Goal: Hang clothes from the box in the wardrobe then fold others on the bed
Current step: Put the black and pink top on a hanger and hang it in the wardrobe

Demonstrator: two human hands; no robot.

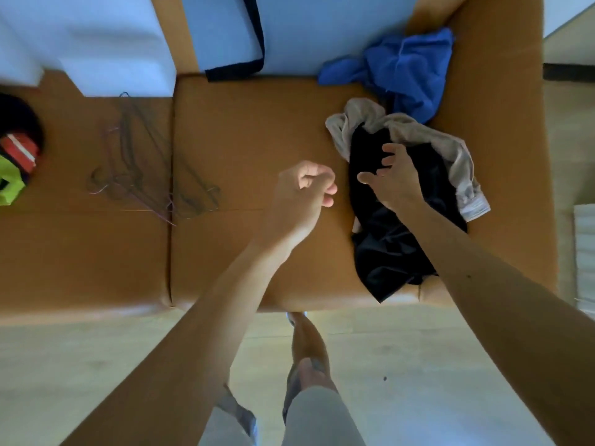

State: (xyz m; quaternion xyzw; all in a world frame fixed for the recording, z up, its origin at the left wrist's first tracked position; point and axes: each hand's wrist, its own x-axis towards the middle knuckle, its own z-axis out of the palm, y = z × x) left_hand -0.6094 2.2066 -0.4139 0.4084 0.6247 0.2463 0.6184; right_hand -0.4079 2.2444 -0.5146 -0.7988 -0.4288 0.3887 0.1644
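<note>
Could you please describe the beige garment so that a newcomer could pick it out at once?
Start at the brown padded surface; three garments are heaped on its right side. The beige garment lies between the blue garment further back and the black garment nearer the person, wrapped round its far edge. It is the only pale piece, with a whitish band at its right end.

Smooth tan leather-like bed surface; thin wire hangers; soft cloth garments.
</note>
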